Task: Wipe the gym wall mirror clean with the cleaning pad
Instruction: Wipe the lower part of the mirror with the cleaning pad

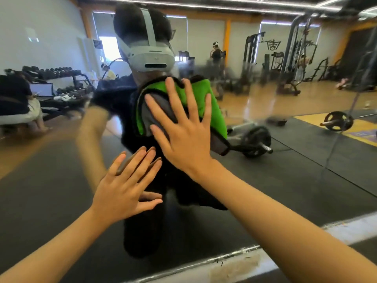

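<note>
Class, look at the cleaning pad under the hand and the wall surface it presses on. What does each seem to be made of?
Cleaning pad: looks like soft cloth, likely microfibre, bright green and grey with dark edging; it folds and bunches under the right hand.
Mirror: glass with a glossy reflective finish; it shows the gym behind, hazy and smeared in patches.

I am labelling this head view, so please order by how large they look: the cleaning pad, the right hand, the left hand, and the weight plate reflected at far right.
1. cleaning pad
2. right hand and left hand: they look alike, so I do not rank them
3. weight plate, smallest, though only because it is far away
</note>
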Available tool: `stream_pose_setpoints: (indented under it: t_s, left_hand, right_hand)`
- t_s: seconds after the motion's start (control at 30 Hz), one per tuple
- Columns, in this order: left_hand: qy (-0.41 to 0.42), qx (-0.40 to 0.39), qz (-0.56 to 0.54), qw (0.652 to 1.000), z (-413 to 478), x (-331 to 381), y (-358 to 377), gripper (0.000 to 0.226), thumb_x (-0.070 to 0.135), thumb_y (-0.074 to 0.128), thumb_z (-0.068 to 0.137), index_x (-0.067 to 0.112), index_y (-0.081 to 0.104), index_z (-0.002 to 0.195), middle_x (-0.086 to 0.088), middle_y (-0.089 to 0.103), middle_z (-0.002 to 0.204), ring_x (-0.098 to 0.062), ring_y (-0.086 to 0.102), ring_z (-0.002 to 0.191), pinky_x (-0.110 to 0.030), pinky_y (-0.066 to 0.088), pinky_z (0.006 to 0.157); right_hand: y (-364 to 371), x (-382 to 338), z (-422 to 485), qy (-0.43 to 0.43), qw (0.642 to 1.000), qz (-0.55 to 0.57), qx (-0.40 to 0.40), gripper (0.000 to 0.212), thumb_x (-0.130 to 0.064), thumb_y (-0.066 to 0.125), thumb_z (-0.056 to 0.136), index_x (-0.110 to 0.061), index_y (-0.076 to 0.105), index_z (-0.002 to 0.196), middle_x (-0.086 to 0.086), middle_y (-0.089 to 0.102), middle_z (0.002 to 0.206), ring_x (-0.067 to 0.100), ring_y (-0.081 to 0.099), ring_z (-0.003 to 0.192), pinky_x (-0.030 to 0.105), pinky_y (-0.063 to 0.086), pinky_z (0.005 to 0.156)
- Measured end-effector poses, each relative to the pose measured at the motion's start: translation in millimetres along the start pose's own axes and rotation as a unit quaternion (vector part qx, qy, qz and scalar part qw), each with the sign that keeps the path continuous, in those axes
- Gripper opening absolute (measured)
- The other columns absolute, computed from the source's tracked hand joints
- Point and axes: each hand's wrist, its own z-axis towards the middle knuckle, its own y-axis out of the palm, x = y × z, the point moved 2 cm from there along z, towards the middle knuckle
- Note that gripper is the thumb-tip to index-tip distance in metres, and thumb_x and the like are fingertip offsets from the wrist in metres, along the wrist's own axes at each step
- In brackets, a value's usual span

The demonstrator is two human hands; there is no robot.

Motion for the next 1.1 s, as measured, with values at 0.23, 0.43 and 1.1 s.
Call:
stream_pose_setpoints:
  t_s: [0.23, 0.43, 1.1]
  left_hand:
    - [0.01, -0.004, -0.036, 0.999, 1, 2, 1, 0.088, 0.075, 0.059, 0.092, 0.018, 0.048, 0.159, -0.016, 0.034, 0.169, -0.036, 0.027, 0.158, -0.06, 0.012, 0.129]
    - [0.055, -0.028, -0.04, 0.997, -7, -6, 1, 0.099, 0.083, 0.055, 0.089, 0.018, 0.042, 0.162, -0.014, 0.029, 0.172, -0.039, 0.023, 0.159, -0.067, 0.007, 0.125]
    - [0.077, -0.032, 0.022, 0.996, -10, -1, 1, 0.113, 0.095, 0.059, 0.076, 0.022, 0.045, 0.161, -0.013, 0.032, 0.17, -0.034, 0.021, 0.161, -0.068, 0.009, 0.125]
  right_hand:
    - [6, 102, -64, 0.069, 0.997, -0.019, 0.04, 0.052, -0.054, 0.042, 0.107, -0.035, 0.044, 0.156, 0.015, 0.029, 0.167, 0.042, 0.022, 0.155, 0.072, 0.014, 0.12]
    - [52, 68, -190, 0.245, 0.969, 0.029, 0.029, 0.053, -0.049, 0.031, 0.11, -0.028, 0.035, 0.159, 0.019, 0.021, 0.169, 0.046, 0.013, 0.156, 0.074, 0.009, 0.12]
    - [57, 21, -189, 0.125, 0.992, 0.026, -0.017, 0.056, -0.052, 0.038, 0.11, -0.037, 0.027, 0.162, 0.005, 0.011, 0.173, 0.032, 0.003, 0.16, 0.067, 0.01, 0.122]
